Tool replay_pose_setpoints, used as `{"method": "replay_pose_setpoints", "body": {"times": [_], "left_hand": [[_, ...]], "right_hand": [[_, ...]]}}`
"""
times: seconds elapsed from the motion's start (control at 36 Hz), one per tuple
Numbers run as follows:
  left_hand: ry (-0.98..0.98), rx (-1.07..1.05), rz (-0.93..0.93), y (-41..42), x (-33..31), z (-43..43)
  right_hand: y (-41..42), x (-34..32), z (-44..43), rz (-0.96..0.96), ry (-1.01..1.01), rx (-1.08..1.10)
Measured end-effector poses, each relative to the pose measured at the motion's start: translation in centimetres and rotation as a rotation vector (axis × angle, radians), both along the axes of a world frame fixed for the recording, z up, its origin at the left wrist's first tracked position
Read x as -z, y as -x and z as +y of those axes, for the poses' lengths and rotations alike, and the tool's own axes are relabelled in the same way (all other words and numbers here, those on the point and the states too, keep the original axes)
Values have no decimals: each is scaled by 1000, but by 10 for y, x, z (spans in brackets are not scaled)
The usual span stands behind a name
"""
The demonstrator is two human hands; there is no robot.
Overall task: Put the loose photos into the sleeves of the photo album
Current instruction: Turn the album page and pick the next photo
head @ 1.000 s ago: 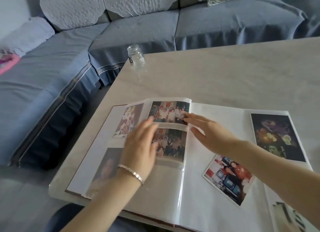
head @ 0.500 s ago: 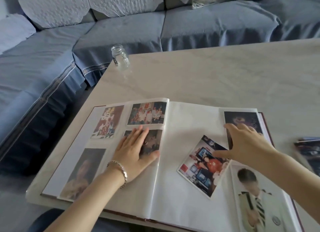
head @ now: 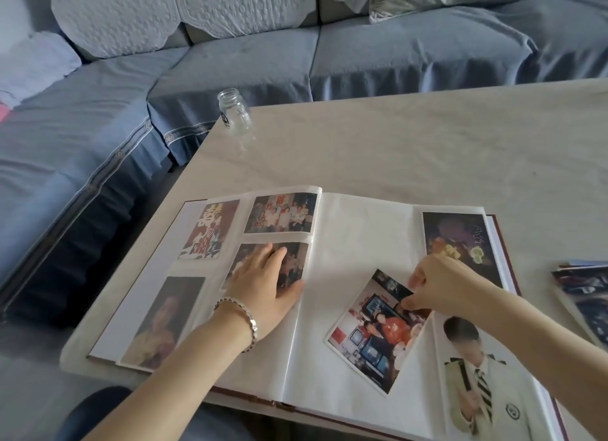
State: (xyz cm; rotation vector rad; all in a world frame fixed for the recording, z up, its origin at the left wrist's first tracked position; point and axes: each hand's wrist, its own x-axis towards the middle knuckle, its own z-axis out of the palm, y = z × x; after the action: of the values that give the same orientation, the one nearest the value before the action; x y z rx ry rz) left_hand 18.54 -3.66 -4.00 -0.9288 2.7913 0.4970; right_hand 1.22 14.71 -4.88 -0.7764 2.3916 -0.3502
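The right grip (head: 444,284) pinched the loose photo (head: 375,337); the left grip (head: 263,291) pressed flat-fingered on the photo album (head: 362,230).

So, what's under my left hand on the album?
The flat left hand rests on a sleeved dark group photo in the open white-paged album; the photo's middle is hidden.

Pale marble-look table (head: 427,138), filling centre and right of frame. On it: open photo album (head: 355,236), lower centre, overhanging the near edge; empty clear glass jar (head: 234,116), upright at the upper-left corner; stack of loose photos (head: 584,296), at right edge.
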Motion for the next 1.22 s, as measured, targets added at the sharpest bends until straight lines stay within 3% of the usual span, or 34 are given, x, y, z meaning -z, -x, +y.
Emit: {"method": "replay_pose_setpoints", "body": {"times": [0.11,0.19,0.25,0.33,0.42,0.5,0.56,0.64,0.81,0.92,1.03,1.22], "left_hand": [[-43,-16,124,-3,-4,3],[-130,-46,314,-9,-7,7],[-242,-119,434,-11,-11,12],[-564,-219,598,-13,-18,17],[-812,-223,692,-15,-22,21],[-875,-328,836,-17,-28,25],[-829,-426,938,-21,-30,21],[-605,-486,952,-36,-23,4],[-312,-561,793,-82,-8,-41],[-178,-543,680,-109,-7,-56],[10,-541,601,-125,-10,-55],[144,-569,736,-150,13,-67]], "right_hand": [[7,-6,6,-39,145,2],[14,-16,13,-131,379,132],[14,-28,13,-195,583,293],[1,-45,3,-315,825,442],[-23,-56,-11,-382,952,442],[-49,-57,-25,-419,998,395],[-62,-55,-35,-477,991,367],[-75,-48,-51,-503,903,275],[-80,-26,-81,73,677,-129],[-72,-15,-108,240,454,-387],[-66,-3,-126,343,374,-446],[-70,10,-128,343,414,-423]]}}
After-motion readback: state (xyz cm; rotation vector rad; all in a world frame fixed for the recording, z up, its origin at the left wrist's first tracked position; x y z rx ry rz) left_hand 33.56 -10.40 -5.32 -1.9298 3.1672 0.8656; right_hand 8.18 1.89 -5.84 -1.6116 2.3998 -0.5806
